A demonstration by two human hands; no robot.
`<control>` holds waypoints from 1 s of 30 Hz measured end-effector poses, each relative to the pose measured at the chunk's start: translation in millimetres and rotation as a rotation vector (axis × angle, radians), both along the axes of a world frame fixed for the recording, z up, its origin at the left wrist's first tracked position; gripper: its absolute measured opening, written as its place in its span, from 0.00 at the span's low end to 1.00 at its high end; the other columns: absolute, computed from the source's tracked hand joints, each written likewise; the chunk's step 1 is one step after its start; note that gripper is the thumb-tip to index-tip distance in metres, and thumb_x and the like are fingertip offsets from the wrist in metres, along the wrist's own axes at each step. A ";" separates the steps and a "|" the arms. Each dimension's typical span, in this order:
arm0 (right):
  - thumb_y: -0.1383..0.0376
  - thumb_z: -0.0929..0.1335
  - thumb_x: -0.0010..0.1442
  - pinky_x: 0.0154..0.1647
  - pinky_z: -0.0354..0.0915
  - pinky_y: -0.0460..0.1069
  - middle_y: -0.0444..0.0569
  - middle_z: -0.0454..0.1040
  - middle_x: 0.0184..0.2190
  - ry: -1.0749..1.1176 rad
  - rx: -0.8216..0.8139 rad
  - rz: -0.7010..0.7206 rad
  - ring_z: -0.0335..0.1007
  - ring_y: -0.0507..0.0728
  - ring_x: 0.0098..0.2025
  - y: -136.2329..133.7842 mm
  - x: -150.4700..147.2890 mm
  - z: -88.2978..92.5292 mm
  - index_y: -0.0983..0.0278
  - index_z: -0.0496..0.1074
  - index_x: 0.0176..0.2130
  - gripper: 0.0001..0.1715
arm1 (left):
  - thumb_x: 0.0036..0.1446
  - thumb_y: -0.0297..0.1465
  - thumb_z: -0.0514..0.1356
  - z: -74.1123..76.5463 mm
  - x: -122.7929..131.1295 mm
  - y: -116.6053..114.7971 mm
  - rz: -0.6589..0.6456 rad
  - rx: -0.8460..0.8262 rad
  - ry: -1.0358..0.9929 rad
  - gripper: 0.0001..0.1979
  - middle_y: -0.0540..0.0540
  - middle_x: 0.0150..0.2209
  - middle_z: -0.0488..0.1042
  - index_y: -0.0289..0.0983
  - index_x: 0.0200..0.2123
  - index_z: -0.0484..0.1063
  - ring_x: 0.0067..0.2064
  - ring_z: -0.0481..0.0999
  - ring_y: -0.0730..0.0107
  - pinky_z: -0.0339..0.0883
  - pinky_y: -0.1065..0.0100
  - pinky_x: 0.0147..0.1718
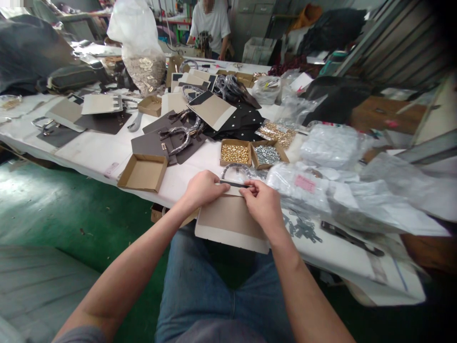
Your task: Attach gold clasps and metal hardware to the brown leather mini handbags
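Note:
A beige bag panel [228, 216] with a pale lower band and a dark strip along its top sticks out over the table's front edge, above my lap. My left hand [204, 189] grips its upper left corner, thumb on top and the other fingers mostly hidden. At the upper right, my right hand [262, 202] is closed in a pinch at the dark strip; whether a small part sits between its fingertips I cannot make out. Just beyond the panel's top edge curves a plastic-wrapped bag handle [236, 169].
Past the handle stand a box of gold-coloured fittings [234, 153] and a box of silver washers [266, 155]. An empty cardboard box [144, 172] lies left. Dark metal strips [303, 228] and a black-handled tool [352, 238] lie right. Another person [210, 26] is at the back.

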State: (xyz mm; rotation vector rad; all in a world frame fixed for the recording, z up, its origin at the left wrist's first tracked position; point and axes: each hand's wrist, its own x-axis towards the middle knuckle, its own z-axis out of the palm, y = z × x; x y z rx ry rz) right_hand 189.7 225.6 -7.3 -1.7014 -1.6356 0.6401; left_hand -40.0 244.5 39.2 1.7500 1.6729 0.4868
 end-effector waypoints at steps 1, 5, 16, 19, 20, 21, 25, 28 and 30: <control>0.59 0.75 0.66 0.48 0.72 0.56 0.50 0.88 0.38 -0.004 -0.001 0.003 0.84 0.64 0.41 0.2 -0.5 0.1 0.60 0.85 0.51 0.16 | 0.63 0.48 0.69 0.6 -0.3 0.1 -0.002 -0.007 -0.011 0.25 0.48 0.20 0.69 0.41 0.20 0.71 0.27 0.68 0.64 0.54 0.62 0.30; 0.59 0.75 0.66 0.46 0.71 0.56 0.49 0.86 0.35 -0.048 -0.017 0.007 0.83 0.63 0.39 0.2 -2.2 2.5 0.59 0.85 0.50 0.13 | 0.62 0.48 0.69 0.5 -0.4 2.5 -0.008 -0.013 -0.009 0.25 0.49 0.19 0.66 0.41 0.20 0.70 0.27 0.67 0.64 0.53 0.62 0.30; 0.57 0.76 0.65 0.47 0.73 0.56 0.55 0.86 0.52 0.043 0.059 0.120 0.73 0.57 0.33 9.2 4.4 -1.2 0.61 0.87 0.56 0.23 | 0.62 0.50 0.68 -11.8 -0.8 2.7 0.008 0.041 0.075 0.24 0.47 0.21 0.71 0.40 0.22 0.74 0.28 0.68 0.63 0.53 0.61 0.31; 0.51 0.75 0.68 0.46 0.72 0.56 0.53 0.87 0.45 0.057 0.008 0.145 0.73 0.58 0.34 8.5 4.7 -4.8 0.61 0.88 0.56 0.24 | 0.62 0.50 0.68 -12.1 -2.8 -0.6 0.009 0.040 0.054 0.25 0.48 0.20 0.69 0.40 0.21 0.73 0.27 0.66 0.64 0.52 0.61 0.30; 0.49 0.76 0.67 0.45 0.71 0.56 0.53 0.86 0.44 0.047 -0.011 0.152 0.73 0.58 0.34 8.3 4.8 -5.2 0.61 0.88 0.57 0.27 | 0.62 0.50 0.68 -12.1 -3.4 -1.3 0.008 0.040 0.047 0.25 0.48 0.20 0.68 0.40 0.21 0.73 0.27 0.65 0.65 0.52 0.61 0.30; 0.48 0.77 0.65 0.44 0.71 0.56 0.53 0.86 0.43 0.035 -0.026 0.157 0.73 0.58 0.34 8.3 4.9 -5.3 0.61 0.87 0.58 0.29 | 0.63 0.50 0.68 -12.0 -4.0 -1.7 0.006 0.038 0.040 0.25 0.49 0.20 0.68 0.40 0.21 0.74 0.27 0.65 0.65 0.52 0.61 0.30; 0.48 0.80 0.59 0.43 0.71 0.56 0.53 0.85 0.42 -0.010 -0.064 0.130 0.74 0.60 0.35 12.4 3.2 -5.3 0.62 0.87 0.58 0.32 | 0.64 0.50 0.67 -11.0 -4.5 -1.4 0.014 0.028 0.027 0.24 0.49 0.20 0.69 0.40 0.23 0.76 0.28 0.67 0.64 0.53 0.61 0.31; 0.49 0.79 0.59 0.45 0.72 0.56 0.54 0.87 0.43 -0.047 -0.097 0.133 0.78 0.63 0.39 19.8 1.4 -5.0 0.62 0.87 0.57 0.32 | 0.64 0.49 0.67 -9.7 -4.2 -1.0 0.009 0.040 0.040 0.23 0.47 0.21 0.71 0.40 0.24 0.78 0.29 0.69 0.63 0.54 0.61 0.31; 0.50 0.79 0.59 0.46 0.73 0.56 0.54 0.88 0.45 -0.081 -0.126 0.168 0.80 0.64 0.42 24.9 0.3 -2.8 0.61 0.87 0.57 0.31 | 0.64 0.49 0.67 -9.7 -4.3 -1.2 0.008 0.056 0.068 0.22 0.46 0.23 0.74 0.40 0.25 0.80 0.29 0.70 0.61 0.55 0.61 0.31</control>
